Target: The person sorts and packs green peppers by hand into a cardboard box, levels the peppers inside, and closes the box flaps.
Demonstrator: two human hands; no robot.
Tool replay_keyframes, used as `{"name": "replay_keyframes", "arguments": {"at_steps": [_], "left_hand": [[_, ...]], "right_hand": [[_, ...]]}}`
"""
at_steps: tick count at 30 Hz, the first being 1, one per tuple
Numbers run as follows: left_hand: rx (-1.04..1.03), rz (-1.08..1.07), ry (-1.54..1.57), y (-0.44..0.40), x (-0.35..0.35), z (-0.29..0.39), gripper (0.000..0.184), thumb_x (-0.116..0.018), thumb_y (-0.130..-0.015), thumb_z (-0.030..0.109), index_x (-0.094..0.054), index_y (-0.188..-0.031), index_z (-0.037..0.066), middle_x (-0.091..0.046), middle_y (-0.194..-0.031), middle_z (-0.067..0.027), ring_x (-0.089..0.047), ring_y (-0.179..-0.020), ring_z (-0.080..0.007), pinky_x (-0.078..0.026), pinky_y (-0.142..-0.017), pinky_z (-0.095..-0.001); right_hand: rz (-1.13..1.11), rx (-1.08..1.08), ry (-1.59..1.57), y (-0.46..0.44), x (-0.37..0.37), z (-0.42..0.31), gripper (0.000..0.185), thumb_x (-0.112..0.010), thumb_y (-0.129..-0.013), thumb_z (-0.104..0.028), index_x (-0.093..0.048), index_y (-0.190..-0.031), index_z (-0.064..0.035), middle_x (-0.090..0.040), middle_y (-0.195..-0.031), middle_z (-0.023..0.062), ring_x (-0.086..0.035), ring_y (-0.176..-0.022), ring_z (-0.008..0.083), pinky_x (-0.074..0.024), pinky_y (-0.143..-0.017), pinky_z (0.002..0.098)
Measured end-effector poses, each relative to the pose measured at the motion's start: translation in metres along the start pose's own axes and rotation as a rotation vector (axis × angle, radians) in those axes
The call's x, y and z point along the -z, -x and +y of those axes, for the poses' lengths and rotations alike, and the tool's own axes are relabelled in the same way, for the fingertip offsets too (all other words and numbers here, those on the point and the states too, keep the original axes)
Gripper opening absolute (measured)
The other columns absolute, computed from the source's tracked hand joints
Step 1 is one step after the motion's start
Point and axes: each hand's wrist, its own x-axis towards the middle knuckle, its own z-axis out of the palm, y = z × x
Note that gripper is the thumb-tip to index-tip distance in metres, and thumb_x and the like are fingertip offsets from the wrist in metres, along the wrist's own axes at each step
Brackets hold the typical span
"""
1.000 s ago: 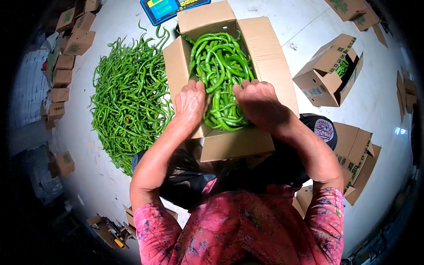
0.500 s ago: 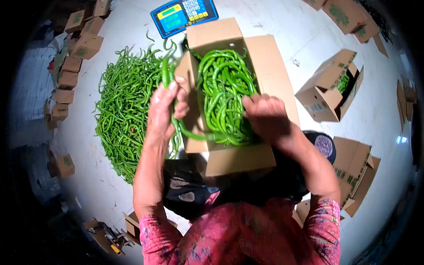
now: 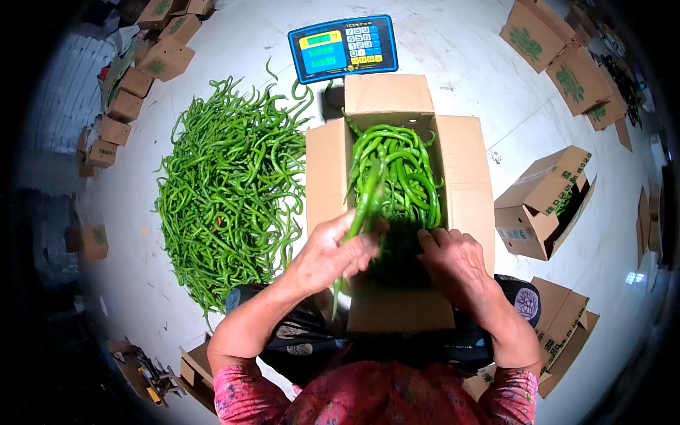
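My left hand (image 3: 340, 248) is closed round a few long green chili peppers (image 3: 368, 198), held over the left front part of an open cardboard box (image 3: 467, 163). Their upper ends overlap the green chili peppers (image 3: 407, 163) lying inside the box. One pepper end hangs below my left palm. At the box's right front side is my right hand (image 3: 455, 258), its fingers curled inward; whether anything is in them is hidden. Shadow darkens the front of the box's inside. A large pile of green chili peppers (image 3: 227, 191) lies on the floor to the left.
Behind the box stands a scale display (image 3: 345, 49) with keys. Another open box (image 3: 535, 212) with some green peppers sits at the right, and an open carton (image 3: 563, 312) lies nearer. Several cardboard boxes (image 3: 166, 60) line the left, with more boxes (image 3: 542, 35) at the far right.
My left hand, holding peppers, has moved right and nearer, from beside the box's left flap to over its front. My right hand stays by the right side, lower in view. The whole view has shifted.
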Motion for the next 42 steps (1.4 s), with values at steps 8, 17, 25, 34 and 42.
{"name": "replay_keyframes", "arguments": {"at_steps": [8,17,25,34,42], "left_hand": [[0.038,-0.028,-0.188,0.007,0.013,0.005,0.029,-0.055,-0.099,0.021,-0.054,-0.121,0.003,-0.058,-0.075,-0.0021,-0.053,-0.058,-0.008,-0.044,-0.054,-0.0239],[-0.04,0.47,-0.317,0.015,0.088,0.026,0.033,-0.057,-0.095,0.024,-0.057,-0.121,0.002,-0.055,-0.075,0.0031,-0.043,-0.053,-0.004,-0.032,-0.045,-0.0192],[-0.112,0.779,-1.545,0.01,0.203,-0.059,0.049,-0.065,-0.09,0.021,-0.052,-0.133,0.0,-0.061,-0.123,-0.0248,-0.063,-0.107,-0.0336,-0.051,-0.088,-0.0406],[-0.229,0.515,-0.885,-0.028,0.102,-0.037,0.036,-0.063,-0.089,0.018,-0.062,-0.118,-0.002,-0.067,-0.109,-0.0185,-0.066,-0.097,-0.0281,-0.053,-0.085,-0.0363],[-0.094,0.597,-0.773,-0.067,0.125,-0.088,0.061,-0.066,-0.087,0.034,-0.048,-0.133,-0.003,-0.058,-0.124,-0.0257,-0.059,-0.113,-0.0328,-0.045,-0.098,-0.0419]], "right_hand": [[0.002,0.01,0.009,-0.002,-0.001,0.0,0.029,-0.063,-0.078,-0.007,-0.061,-0.107,-0.001,-0.062,-0.083,0.0144,-0.063,-0.076,0.0303,-0.0515,-0.065,0.0423],[0.024,0.029,0.024,0.0,0.002,0.001,0.03,-0.066,-0.077,-0.008,-0.062,-0.105,0.0004,-0.06,-0.082,0.0152,-0.062,-0.075,0.0312,-0.0511,-0.062,0.0426],[0.053,-0.054,0.006,0.001,0.002,0.008,0.03,-0.068,-0.081,-0.014,-0.062,-0.109,-0.0019,-0.061,-0.082,0.0149,-0.061,-0.076,0.0344,-0.0502,-0.065,0.0448],[0.149,-0.154,0.094,-0.005,0.015,0.027,0.015,-0.066,-0.085,-0.012,-0.06,-0.092,0.0001,-0.063,-0.081,0.0181,-0.063,-0.076,0.0339,-0.0525,-0.066,0.0463],[0.238,-0.382,0.196,-0.001,0.01,0.073,0.044,-0.067,-0.087,-0.024,-0.054,-0.12,0.0028,-0.055,-0.121,0.0289,-0.059,-0.104,0.0401,-0.0492,-0.088,0.0514]]}}
